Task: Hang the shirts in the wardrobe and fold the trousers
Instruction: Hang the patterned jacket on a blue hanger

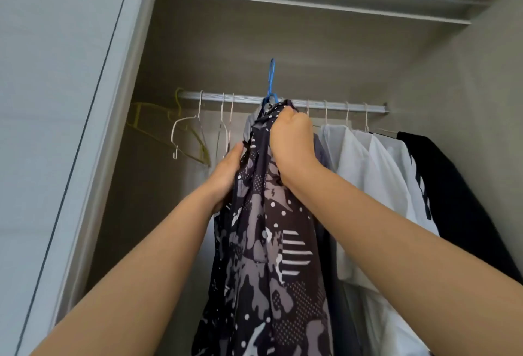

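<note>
Shirt (263, 242), slick and patterned, right hand (291, 143) fingers clenching its top, left hand (226, 174) gripping side

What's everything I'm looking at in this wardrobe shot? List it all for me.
patterned shirt: one, black, grey and white, centre, held up
blue hanger: one, blue, inside the shirt's top, hook above the rail
rail: one, silver, running left to right
pale hangers: three, whitish, empty, left on rail
yellow-green hanger: one, empty, far left on rail
white shirts: at least two, hanging right
black garment: one, far right
shelf: one, grey, overhead
left hand: one, holding the shirt's left edge
right hand: one, gripping the shirt's top
</note>
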Demonstrator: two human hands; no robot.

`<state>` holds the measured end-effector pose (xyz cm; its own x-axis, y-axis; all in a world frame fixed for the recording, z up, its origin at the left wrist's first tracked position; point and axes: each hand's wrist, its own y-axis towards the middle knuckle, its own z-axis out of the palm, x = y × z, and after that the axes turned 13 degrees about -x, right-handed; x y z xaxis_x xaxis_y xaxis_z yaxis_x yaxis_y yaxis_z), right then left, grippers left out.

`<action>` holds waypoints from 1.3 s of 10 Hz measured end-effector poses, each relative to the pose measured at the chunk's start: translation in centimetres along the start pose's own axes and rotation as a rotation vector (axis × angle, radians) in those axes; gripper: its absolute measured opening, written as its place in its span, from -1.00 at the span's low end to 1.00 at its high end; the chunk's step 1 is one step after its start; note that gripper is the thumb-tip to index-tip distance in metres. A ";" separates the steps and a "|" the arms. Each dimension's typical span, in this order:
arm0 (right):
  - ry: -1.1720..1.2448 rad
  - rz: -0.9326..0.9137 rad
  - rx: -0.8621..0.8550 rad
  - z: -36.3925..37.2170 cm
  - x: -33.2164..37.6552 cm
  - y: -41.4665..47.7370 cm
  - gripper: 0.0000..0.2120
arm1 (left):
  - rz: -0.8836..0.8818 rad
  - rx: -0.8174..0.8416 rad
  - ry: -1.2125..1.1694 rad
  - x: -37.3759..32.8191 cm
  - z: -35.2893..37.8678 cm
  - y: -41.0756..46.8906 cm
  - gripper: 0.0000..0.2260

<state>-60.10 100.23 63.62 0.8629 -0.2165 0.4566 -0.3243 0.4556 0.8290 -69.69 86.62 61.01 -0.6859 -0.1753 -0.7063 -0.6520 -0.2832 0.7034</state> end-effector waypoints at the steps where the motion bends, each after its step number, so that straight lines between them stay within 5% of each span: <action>1: -0.035 0.005 0.033 2.3 0.0 1.5 -0.59 | -0.031 -0.038 -0.236 -1.0 -0.6 -3.1 -0.58; 2: -0.068 -0.033 0.083 3.9 0.0 2.5 -0.68 | 0.070 -0.105 -0.257 -1.1 -1.5 -6.2 -0.53; 3: -0.115 -0.006 0.139 5.6 0.5 3.0 -0.73 | 0.214 -0.099 -0.028 -0.2 -2.3 -8.5 -0.30; 4: -0.323 -0.074 0.180 7.1 0.8 3.5 -0.72 | 0.165 0.032 0.084 0.9 -2.4 -9.1 -0.08; 5: -0.160 0.015 0.156 8.6 0.2 4.5 -0.70 | 0.212 -0.039 0.264 1.9 -2.1 -8.0 -0.07; 7: -0.379 -0.063 0.204 10.5 -2.3 5.3 -0.72 | 0.239 -0.246 0.387 3.8 -3.0 -6.2 -0.52; 10: -0.444 -0.166 0.323 10.1 -4.0 4.1 -0.71 | 0.217 -0.268 0.426 6.9 -2.8 -5.6 -0.75; 13: -0.800 -0.819 0.090 9.2 -5.8 0.6 -0.57 | 0.269 -0.324 0.341 6.7 -3.0 -6.8 -0.75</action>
<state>-68.90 93.80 64.40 0.3451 -0.9206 -0.1828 0.1663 -0.1317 0.9772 -68.92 84.55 51.27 -0.6361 -0.5623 -0.5284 -0.2980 -0.4527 0.8404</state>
